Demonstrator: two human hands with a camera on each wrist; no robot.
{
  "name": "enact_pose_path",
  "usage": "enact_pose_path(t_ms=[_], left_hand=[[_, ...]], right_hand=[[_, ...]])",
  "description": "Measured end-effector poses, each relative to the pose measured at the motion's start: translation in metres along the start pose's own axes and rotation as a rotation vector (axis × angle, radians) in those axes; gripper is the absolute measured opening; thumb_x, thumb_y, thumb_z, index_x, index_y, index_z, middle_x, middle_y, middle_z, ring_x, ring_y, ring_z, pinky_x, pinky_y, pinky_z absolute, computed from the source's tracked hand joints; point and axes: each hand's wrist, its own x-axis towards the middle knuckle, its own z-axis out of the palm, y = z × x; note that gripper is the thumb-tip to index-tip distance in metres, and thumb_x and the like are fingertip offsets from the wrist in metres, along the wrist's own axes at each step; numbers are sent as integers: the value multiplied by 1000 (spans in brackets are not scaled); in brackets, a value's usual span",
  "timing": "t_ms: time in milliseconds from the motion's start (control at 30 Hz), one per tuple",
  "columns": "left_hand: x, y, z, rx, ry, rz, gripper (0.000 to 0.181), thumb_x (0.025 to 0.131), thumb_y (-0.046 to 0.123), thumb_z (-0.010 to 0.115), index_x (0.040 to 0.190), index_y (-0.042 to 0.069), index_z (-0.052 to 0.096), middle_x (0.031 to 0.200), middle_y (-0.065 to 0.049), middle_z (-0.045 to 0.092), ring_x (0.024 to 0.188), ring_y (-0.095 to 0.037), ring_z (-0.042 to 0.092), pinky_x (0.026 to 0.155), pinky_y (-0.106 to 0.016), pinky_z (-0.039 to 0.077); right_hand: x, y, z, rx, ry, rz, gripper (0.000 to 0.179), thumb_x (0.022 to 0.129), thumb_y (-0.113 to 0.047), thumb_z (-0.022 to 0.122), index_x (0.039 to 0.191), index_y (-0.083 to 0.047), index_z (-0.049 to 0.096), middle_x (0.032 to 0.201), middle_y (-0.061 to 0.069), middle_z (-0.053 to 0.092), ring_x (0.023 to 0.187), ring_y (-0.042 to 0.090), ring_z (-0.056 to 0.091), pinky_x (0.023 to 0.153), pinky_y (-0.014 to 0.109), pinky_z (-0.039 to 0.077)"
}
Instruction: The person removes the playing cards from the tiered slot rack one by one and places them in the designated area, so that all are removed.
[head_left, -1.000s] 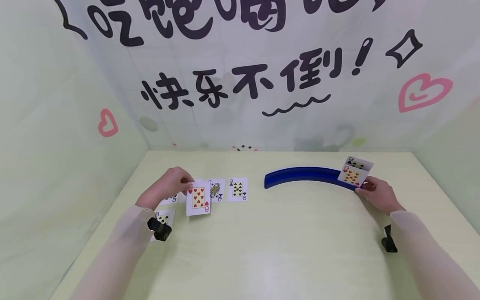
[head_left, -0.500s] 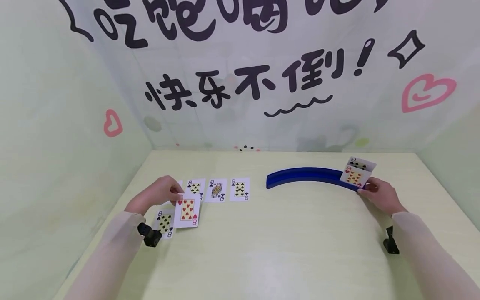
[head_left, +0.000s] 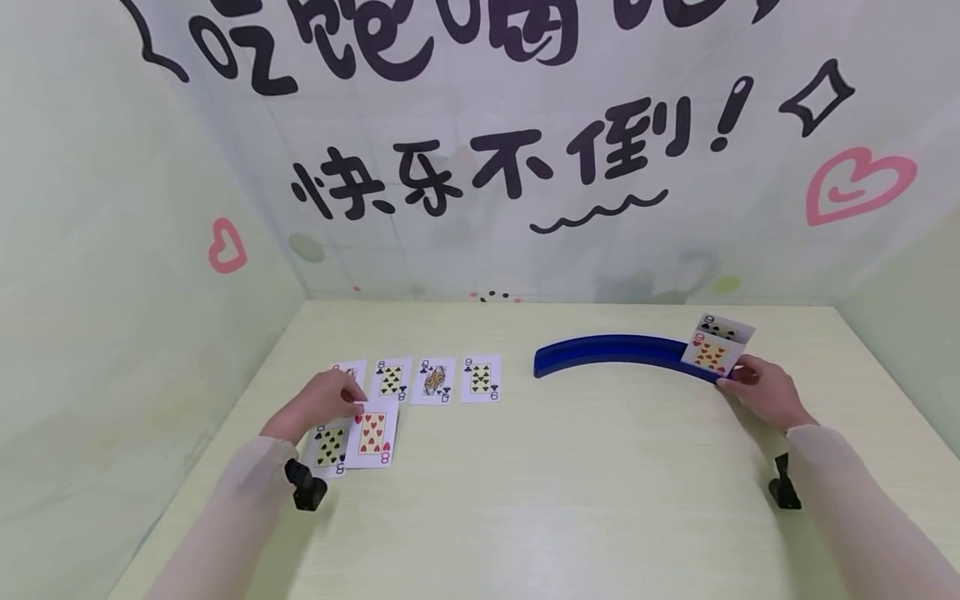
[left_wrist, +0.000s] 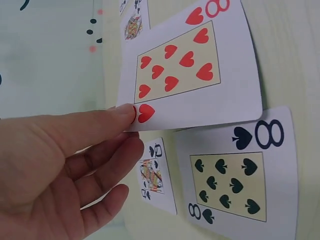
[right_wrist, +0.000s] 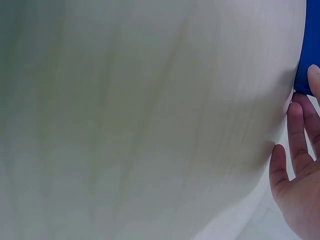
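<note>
My left hand [head_left: 330, 396] pinches the eight of hearts [head_left: 372, 440] at one corner between thumb and finger. In the left wrist view this card [left_wrist: 177, 62] is slightly tilted, and its edge overlaps the eight of spades [left_wrist: 230, 182] lying face up. A curved blue card holder [head_left: 611, 346] lies at the right, its right end gripped by the thumb and fingers of my right hand [head_left: 767, 392]. Standing in that end are the nine of hearts [head_left: 709, 354] and, behind it, a black nine [head_left: 726, 327]. Only the holder's tip [right_wrist: 306, 55] shows in the right wrist view.
Behind the left hand is a face-up row: a partly hidden face card [head_left: 355, 368], the eight of clubs [head_left: 391, 381], the queen of clubs [head_left: 433, 381] and the nine of clubs [head_left: 481, 379]. A printed cloth wall [head_left: 480, 250] rises at the table's back edge.
The left hand has carried the eight of hearts left and nearer, down beside the eight of spades, uncovering the eight and queen of clubs. The right hand stays at the holder.
</note>
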Motion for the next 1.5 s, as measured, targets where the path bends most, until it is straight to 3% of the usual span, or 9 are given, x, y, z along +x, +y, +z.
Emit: enact_pose_path(t_ms=[267, 500, 1000, 1500], left_hand=[[4, -8, 14, -12, 59, -47, 11, 78, 3, 70, 89, 0, 67, 84, -6, 57, 76, -19, 53, 68, -32, 45], [5, -9, 22, -23, 73, -70, 9, 77, 3, 71, 85, 1, 68, 83, -6, 55, 73, -19, 51, 64, -31, 44], [8, -7, 26, -2, 88, -87, 7, 77, 5, 72, 81, 1, 69, 81, -6, 58, 70, -18, 53, 63, -30, 45], [11, -7, 28, -49, 87, -118, 9, 76, 7, 74, 80, 2, 67, 84, -7, 56, 73, -20, 52, 64, -30, 44]], right_hand=[[0, 1, 2, -12, 13, -11, 56, 91, -25, 57, 125, 15, 38, 110, 34, 50, 98, 43, 48, 86, 56, 37], [0, 0, 2, -19, 15, -14, 56, 92, -26, 56, 125, 15, 38, 110, 34, 49, 97, 43, 48, 86, 56, 37], [0, -1, 1, -24, 10, -11, 56, 92, -24, 56, 125, 16, 37, 109, 34, 49, 96, 43, 48, 84, 56, 38], [0, -1, 0, -19, 14, -9, 55, 92, -24, 56, 125, 16, 37, 110, 34, 49, 97, 43, 48, 85, 55, 38]])
